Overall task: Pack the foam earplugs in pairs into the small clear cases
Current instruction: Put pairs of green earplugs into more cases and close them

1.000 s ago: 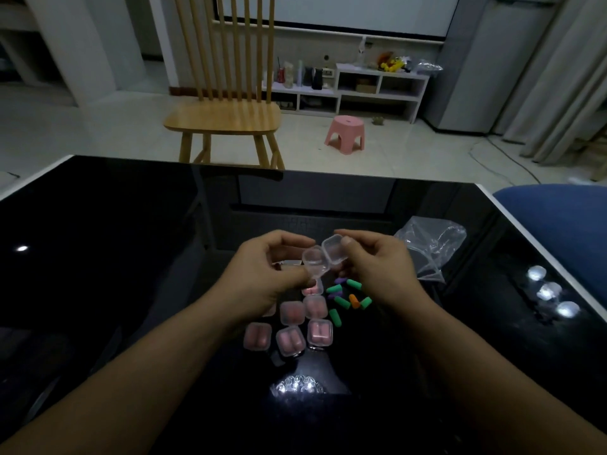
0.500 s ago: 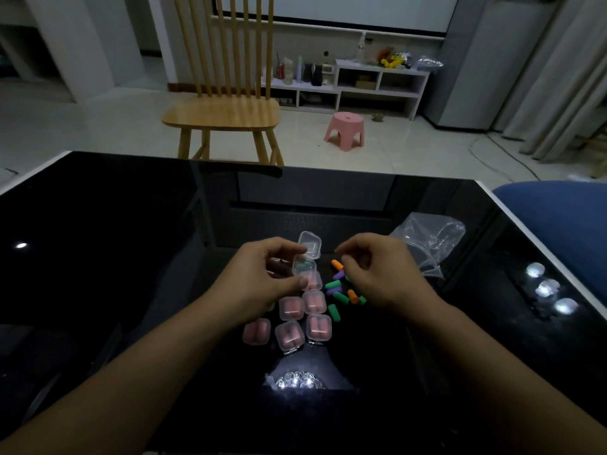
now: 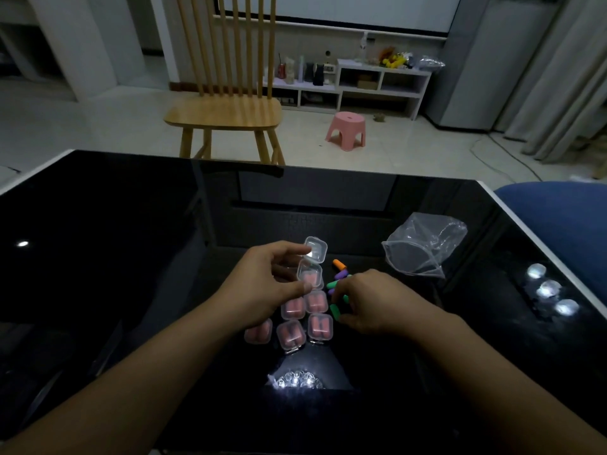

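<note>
Left grip point(image 3: 262, 284): thumb and fingers curled round an open clear case point(image 3: 310, 274), its lid point(image 3: 316, 256) hinged back and standing up toward the far edge of the desk point(image 3: 115, 257). Right grip point(image 3: 371, 303): fingers curled down into the loose earplugs point(image 3: 340, 281); whether they have closed on one cannot be told, since the hand hides its own fingertips. The loose plugs, green, purple and one orange earplug point(image 3: 340, 265), lie just right of the held case, near the middle of the desk. Filled cases point(image 3: 305, 320) holding pink plugs sit packed together toward the near edge, touching one another.

Risks, as judged: the glossy desk lets round plugs roll away if brushed; a mismatched colour pair is easily drawn from the mixed heap in dim light; the right wrist passes close over the filled cases and may scatter them; the upright lid may snap shut before loading.
</note>
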